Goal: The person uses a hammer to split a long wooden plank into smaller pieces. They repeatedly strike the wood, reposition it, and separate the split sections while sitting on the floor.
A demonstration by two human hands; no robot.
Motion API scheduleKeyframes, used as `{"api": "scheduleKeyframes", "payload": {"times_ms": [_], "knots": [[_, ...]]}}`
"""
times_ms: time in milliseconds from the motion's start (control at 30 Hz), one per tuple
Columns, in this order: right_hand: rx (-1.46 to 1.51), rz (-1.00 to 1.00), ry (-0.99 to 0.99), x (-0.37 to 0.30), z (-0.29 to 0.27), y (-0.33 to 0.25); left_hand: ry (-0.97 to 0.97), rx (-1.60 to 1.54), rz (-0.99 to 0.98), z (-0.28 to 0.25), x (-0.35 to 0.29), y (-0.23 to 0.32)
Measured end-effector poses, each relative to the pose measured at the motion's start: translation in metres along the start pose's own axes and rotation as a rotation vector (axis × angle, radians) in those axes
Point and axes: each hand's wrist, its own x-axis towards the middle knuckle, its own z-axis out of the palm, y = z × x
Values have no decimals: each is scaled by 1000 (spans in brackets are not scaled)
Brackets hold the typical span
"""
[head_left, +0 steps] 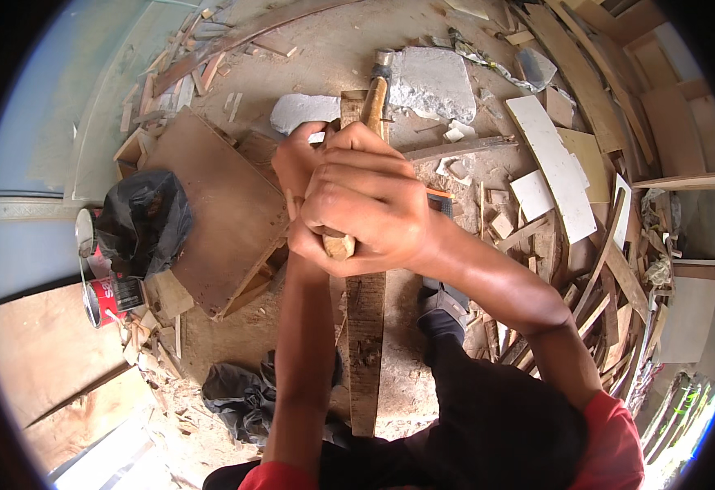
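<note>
1. Apparently I'm mid-way through tool work over the wooden beam (pixel 364 343), which runs from upper centre to lower centre.
2. My right hand (pixel 370 196), mid-frame, curls tightly round a wooden handle (pixel 373 102).
3. My left hand (pixel 292 159) is partly hidden beneath; I can't tell its grip.
4. Next, I judge, calls for steady alignment along the beam.

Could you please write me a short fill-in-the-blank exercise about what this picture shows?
1. The right hand, partly covering the left hand, grips a ____ by its wooden handle.
2. Both visible sleeves are ____ in colour.
3. The crumpled bag near the brown board is ____ in colour.
4. The long white panel lies in the ____ half of the picture.

Missing words: hammer; red; black; right.
</note>
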Motion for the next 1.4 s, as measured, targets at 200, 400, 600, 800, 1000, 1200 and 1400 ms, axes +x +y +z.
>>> {"api": "scheduleKeyframes", "payload": {"times_ms": [200, 400, 600, 800, 1000, 1200, 1400], "knots": [[-11, -40, 1, -1, -3, 2, 270, 74, 12, 6, -11, 8], [-34, -120, -60, -2, -24, -2, 273, -114, -447, -35, 57, 3], [-73, -151, 48, -4, -23, 3, 161, -750, 96, 39, 25, 18], [-53, -207, 96, 2, -20, 11, 85, -643, 484, 71, 20, 37], [-44, -26, 82, 26, -42, 16, 108, -633, 460, 84, 23, 37], [23, 148, 128, 43, -44, 29, 195, -647, 195, 82, 51, 15], [18, 350, 27, 56, -52, 34, 244, -576, 41, 77, 66, 1]]}}
